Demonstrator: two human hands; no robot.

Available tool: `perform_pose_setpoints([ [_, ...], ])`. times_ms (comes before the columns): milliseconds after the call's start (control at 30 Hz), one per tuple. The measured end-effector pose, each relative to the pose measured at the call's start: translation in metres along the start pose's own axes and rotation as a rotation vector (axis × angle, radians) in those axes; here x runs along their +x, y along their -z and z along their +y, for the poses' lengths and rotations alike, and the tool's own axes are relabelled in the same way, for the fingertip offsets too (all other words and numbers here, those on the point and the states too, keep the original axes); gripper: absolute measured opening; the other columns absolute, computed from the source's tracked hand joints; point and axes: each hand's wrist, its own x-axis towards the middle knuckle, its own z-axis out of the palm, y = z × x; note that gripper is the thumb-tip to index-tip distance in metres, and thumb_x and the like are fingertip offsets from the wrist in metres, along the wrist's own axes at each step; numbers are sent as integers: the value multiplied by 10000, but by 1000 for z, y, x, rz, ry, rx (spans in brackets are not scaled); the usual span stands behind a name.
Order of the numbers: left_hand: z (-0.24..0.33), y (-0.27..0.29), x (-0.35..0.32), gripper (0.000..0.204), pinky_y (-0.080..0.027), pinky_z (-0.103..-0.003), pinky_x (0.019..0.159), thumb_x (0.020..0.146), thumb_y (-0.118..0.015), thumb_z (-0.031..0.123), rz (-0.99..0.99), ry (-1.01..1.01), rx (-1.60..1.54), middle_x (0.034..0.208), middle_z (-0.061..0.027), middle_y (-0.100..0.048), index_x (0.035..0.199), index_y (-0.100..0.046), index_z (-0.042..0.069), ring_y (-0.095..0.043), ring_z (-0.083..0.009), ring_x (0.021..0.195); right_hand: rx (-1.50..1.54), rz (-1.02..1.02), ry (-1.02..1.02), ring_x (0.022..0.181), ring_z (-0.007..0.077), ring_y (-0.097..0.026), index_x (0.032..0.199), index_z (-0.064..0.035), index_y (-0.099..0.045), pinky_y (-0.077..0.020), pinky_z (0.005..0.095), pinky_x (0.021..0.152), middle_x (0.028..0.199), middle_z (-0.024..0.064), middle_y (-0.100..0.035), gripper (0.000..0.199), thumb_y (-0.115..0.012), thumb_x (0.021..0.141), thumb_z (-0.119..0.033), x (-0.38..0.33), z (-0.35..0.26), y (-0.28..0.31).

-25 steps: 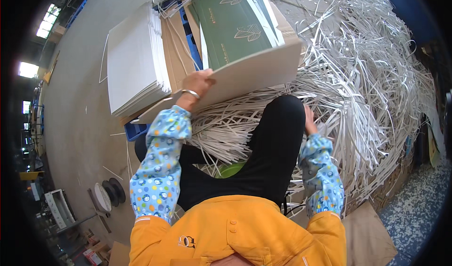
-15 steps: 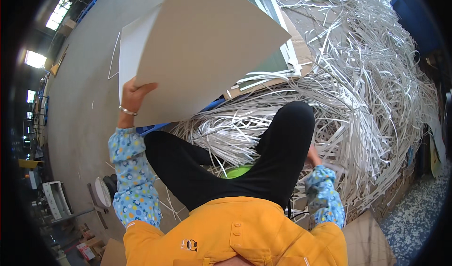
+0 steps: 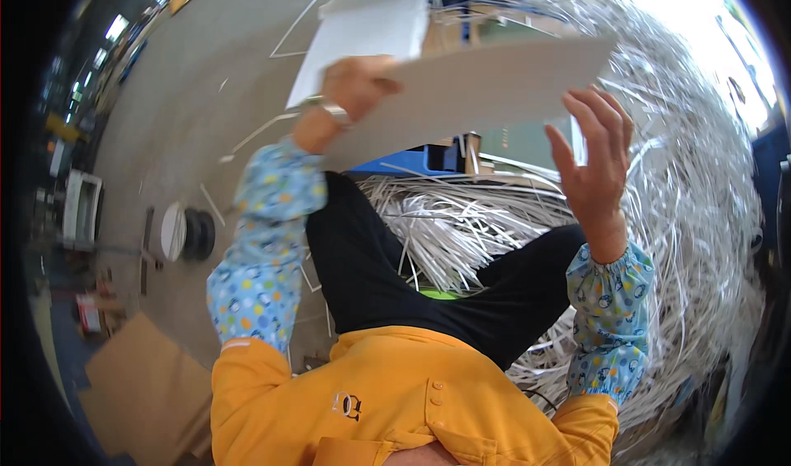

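My left hand (image 3: pixel 353 85) grips the left end of a large grey cardboard sheet (image 3: pixel 494 87), raised flat and almost edge-on in front of me. My right hand (image 3: pixel 595 163) is lifted with fingers spread, its fingertips at the sheet's right lower edge; I cannot tell whether they touch it. Behind the sheet a stack of white sheets (image 3: pixel 362 33) lies on the floor. Both forearms wear blue patterned sleeve covers.
A big heap of white paper strips (image 3: pixel 700 186) fills the right side and runs under my black-trousered legs. A blue box edge (image 3: pixel 404 163) shows below the sheet. A tape roll (image 3: pixel 185 231) and brown cardboard (image 3: pixel 140 392) lie on the grey floor at left.
The grey sheet has swung from upright at my left to flat in front of me. My right hand has risen from beside my knee up to its right edge.
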Motion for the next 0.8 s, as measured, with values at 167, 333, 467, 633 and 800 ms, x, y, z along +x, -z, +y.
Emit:
perform_pose_setpoints([
  [167, 57, -43, -1, 109, -475, -392, 631, 728, -514, 159, -237, -32, 187, 746, -98, -616, 784, -597, 115, -608, -279, 729, -3, -461, -23, 981, 307, -513, 869, -43, -551, -404, 392, 816, 975, 130, -547, 284, -691, 629, -104, 29, -25, -56],
  [333, 60, -69, -19, 137, -475, -391, 656, 709, -553, 114, -273, -89, 131, 761, -124, -621, 839, -597, 107, -617, -279, 760, -106, -860, -133, 675, 322, -589, 761, -77, -532, -437, 431, 577, 720, 112, -599, 152, -607, 728, -204, -11, -17, -76],
  [467, 37, -50, -38, 251, -442, -369, 707, 679, -614, 192, -221, -95, 114, 794, -97, -616, 920, -569, 143, -602, -242, 784, -150, -894, -206, 676, 308, -586, 742, -83, -519, -430, 422, 578, 717, 92, -599, 151, -613, 730, -201, -37, -10, -62],
  [633, -67, -64, -92, 245, -401, -363, 747, 668, -643, 254, -244, 112, 222, 843, -12, -583, 873, -556, 152, -551, -200, 868, -181, -919, -229, 676, 301, -582, 723, -76, -503, -427, 416, 578, 715, 87, -595, 181, -615, 734, -218, -65, 7, -56],
  [800, -83, -118, -107, 150, -398, -356, 729, 705, -615, 242, -325, 219, 38, 786, -11, -560, 777, -539, 135, -545, -195, 854, -178, -973, -276, 681, 308, -576, 726, -74, -499, -421, 426, 582, 709, 86, -590, 209, -621, 732, -244, -100, 34, -66],
])
